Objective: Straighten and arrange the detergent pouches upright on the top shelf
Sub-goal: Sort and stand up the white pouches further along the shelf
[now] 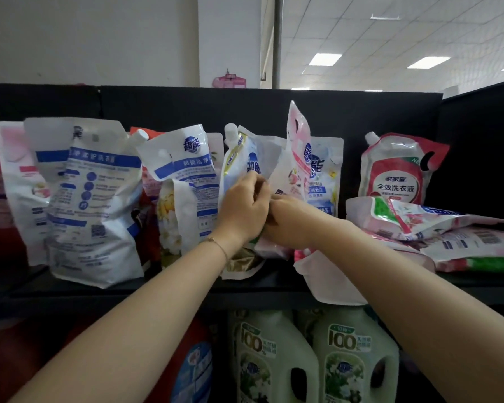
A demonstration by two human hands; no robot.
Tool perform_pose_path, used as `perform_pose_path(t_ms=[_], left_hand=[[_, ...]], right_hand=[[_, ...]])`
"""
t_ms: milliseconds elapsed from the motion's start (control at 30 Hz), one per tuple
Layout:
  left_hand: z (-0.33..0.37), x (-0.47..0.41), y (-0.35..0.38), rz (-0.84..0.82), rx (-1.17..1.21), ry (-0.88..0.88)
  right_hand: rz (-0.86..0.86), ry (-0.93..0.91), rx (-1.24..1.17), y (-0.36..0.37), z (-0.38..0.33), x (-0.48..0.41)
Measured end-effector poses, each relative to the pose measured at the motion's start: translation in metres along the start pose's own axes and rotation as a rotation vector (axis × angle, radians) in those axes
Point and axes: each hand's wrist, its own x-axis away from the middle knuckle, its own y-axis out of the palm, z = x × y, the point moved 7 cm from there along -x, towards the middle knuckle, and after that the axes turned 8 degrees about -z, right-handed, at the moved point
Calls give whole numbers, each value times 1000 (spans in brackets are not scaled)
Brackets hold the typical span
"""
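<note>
Several detergent pouches stand or lean on the black top shelf [157, 289]. My left hand [242, 207] grips the edge of a white-and-blue pouch [245, 158] at the shelf's middle. My right hand [288, 219] is pressed close beside it and holds the lower part of a tall pink pouch [297, 146] that stands tilted; its fingers are partly hidden by my left hand. A large white-and-blue pouch [90, 199] leans at the left. A red pouch [396, 170] stands upright at the right.
A pile of pink pouches [437, 225] lies flat at the right end of the shelf. One white pouch [326, 283] hangs over the front edge under my right forearm. Green-and-white detergent jugs [274, 359] stand on the shelf below. A black back panel [186, 106] closes the shelf behind.
</note>
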Motion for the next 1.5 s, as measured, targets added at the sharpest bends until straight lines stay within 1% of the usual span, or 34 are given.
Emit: perform_pose_path(t_ms=[67,167,300,367,433,500,533,600,667,733,800,867,900,933,1033,1067,1100,1133,1233,1333,1400,1500], left_hand=[[-1,3,7,-30,-14,-19],[0,8,13,-94,0,-57],[-2,20,15,-148,-71,-66],[0,24,15,-124,-104,-62],[4,26,12,-36,-121,-58],[11,29,6,77,-146,-42],[16,31,5,105,-162,-15],[27,35,7,109,-175,64],[35,38,10,97,-165,122],[41,40,14,89,-151,141],[45,44,17,82,-120,127],[52,50,21,70,-104,132],[55,54,23,53,-117,138],[56,56,26,21,-140,128],[48,64,40,-98,-208,-21],[42,67,44,-131,-204,-98],[34,71,48,-161,-181,-183],[27,75,51,-187,-152,-266],[7,88,62,-290,-110,-454],[-1,97,73,-369,2,-490],[1,102,76,-358,87,-511],[2,102,75,-282,235,-599]], right_hand=[[-96,-9,-11,3,-1,5],[-207,-59,155,14,-5,8],[-320,73,243,30,1,12],[-297,148,240,33,8,10],[-253,214,264,33,14,10],[-175,213,298,30,13,12],[-143,200,286,27,12,16],[-119,177,194,22,13,27],[-108,186,10,14,23,41],[-17,249,-137,2,41,54],[128,345,-196,-10,67,61],[228,432,-270,-16,90,66],[239,473,-303,-15,98,66],[209,520,-335,-8,107,65],[-14,602,-432,23,114,64],[-77,585,-412,32,113,63],[-134,571,-341,38,111,64],[-147,569,-290,42,113,65],[-116,613,-251,46,116,76],[-52,578,-208,49,113,81],[23,601,-213,48,111,88],[97,593,-189,50,106,98]])
